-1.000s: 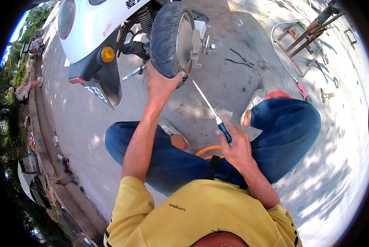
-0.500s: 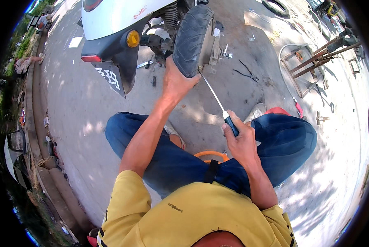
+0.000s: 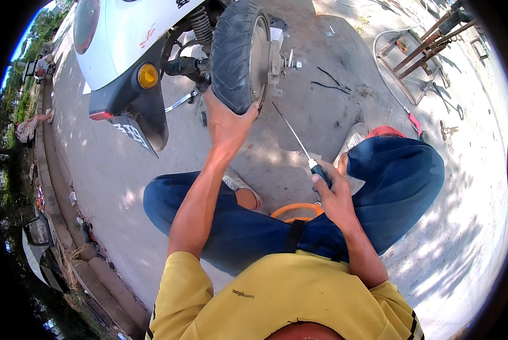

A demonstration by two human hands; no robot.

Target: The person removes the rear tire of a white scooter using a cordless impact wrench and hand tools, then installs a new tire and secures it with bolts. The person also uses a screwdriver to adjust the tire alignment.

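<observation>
The white motor scooter (image 3: 124, 34) stands at far left. Its rear tyre (image 3: 230, 59) is upright, right of the bodywork. The left hand (image 3: 229, 122) clasps the tyre's near edge between thumb and fingers. The right hand (image 3: 336, 195), nearer and rightward, has its fingers wrapped around the screwdriver (image 3: 299, 141) handle; the tip is just beside the tyre, apart. Pliers (image 3: 340, 87) lie farther right, handles spread.

The screwdriver (image 3: 296, 137), whose tip was previously set at the lower edge of the scooter's rear wheel (image 3: 233, 59), beside the left hand (image 3: 229, 123), has been withdrawn; ground is now seen between tip and tyre. The right hand (image 3: 334, 195) has been shifted away from the wheel with the tool.
</observation>
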